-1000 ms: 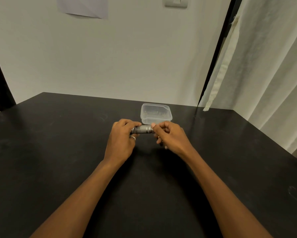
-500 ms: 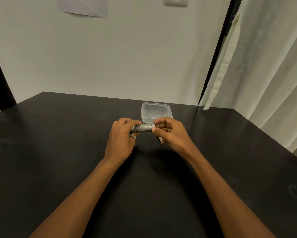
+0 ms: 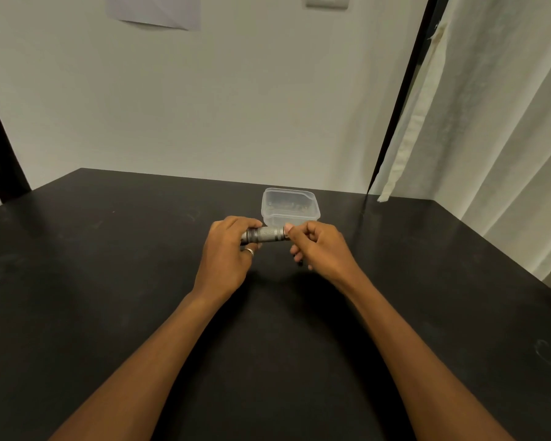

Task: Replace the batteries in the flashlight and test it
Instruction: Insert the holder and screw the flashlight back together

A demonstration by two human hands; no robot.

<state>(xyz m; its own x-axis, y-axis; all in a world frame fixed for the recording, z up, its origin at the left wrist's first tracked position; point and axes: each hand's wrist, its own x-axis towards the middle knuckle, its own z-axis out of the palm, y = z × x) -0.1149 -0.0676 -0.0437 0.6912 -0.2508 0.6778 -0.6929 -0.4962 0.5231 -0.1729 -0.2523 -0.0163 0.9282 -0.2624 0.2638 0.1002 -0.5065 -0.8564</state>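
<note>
A small grey metal flashlight lies level between both hands, just above the black table. My left hand wraps its left end, with a ring on one finger. My right hand pinches the right end between thumb and fingertips. Both ends of the flashlight are hidden by fingers. Something dark and thin shows under my right fingers, too small to identify.
A clear plastic tub with small brownish items inside stands right behind the flashlight. A white wall closes the table's far edge. A pale curtain hangs along the right side.
My right hand's fingers have shifted round the flashlight's right end, thumb now on top. The left hand and the flashlight have stayed nearly in place.
</note>
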